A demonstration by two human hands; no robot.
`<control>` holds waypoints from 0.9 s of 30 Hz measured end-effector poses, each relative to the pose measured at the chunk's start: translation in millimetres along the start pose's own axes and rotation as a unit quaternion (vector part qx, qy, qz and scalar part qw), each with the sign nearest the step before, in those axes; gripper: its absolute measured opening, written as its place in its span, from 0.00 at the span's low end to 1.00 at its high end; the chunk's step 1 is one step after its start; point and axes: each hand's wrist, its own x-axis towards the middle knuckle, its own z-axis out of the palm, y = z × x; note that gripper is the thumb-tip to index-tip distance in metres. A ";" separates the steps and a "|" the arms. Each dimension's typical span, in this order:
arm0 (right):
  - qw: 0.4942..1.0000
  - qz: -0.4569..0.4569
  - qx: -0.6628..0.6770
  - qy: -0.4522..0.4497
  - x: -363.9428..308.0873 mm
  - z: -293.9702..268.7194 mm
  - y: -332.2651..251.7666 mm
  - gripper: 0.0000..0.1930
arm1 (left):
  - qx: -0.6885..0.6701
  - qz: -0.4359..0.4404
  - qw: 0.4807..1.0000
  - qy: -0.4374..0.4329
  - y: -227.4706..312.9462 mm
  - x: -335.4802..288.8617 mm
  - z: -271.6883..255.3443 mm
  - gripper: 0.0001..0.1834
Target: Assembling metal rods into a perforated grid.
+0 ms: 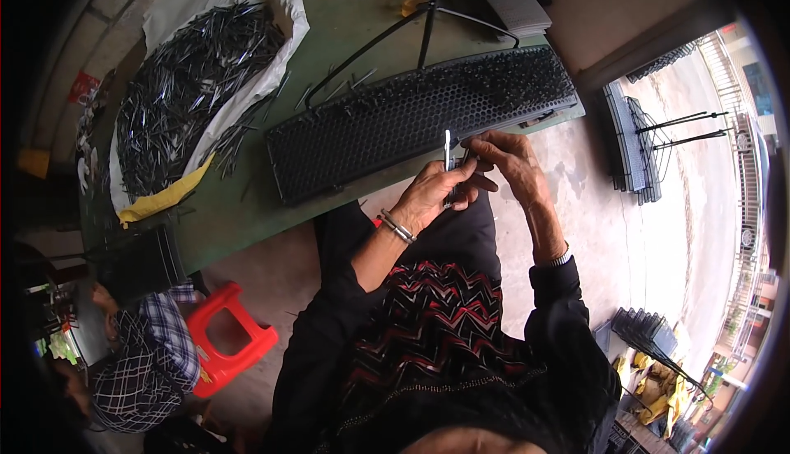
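Left hand point(432, 195) pinching a thin metal pin point(447, 151), long axis upright, tip pointing toward the black perforated tray point(411, 116), right hand point(506, 158) fingertips closed beside it, grip contents unclear, green table point(247, 215) beneath.

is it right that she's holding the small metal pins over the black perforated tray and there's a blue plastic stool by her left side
Not quite: the plastic stool is red, not blue, as the head view shows. The rest holds: both hands, left hand and right hand, hold small metal pins at the near edge of the black perforated tray.
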 end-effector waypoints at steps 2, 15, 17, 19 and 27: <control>1.000 -0.020 -0.016 0.017 2.5 -4.6 6.5 0.11 | -0.002 0.000 1.000 0.027 -0.8 0.4 2.1 0.16; 0.834 -0.311 -0.288 0.354 64.2 -36.6 21.0 0.06 | -0.104 0.019 0.975 0.194 -20.7 11.6 -19.7 0.16; 0.822 -0.309 -0.318 0.356 69.6 -36.3 24.8 0.06 | -0.097 0.043 0.979 0.174 -17.7 9.8 -16.7 0.16; 0.810 -0.307 -0.348 0.358 70.6 -36.2 24.7 0.06 | -0.026 -0.003 0.976 0.217 -6.2 5.6 -6.1 0.17; 0.830 -0.294 -0.343 0.327 69.6 -42.4 23.5 0.06 | -0.105 0.004 0.978 0.179 -20.8 4.2 -19.1 0.16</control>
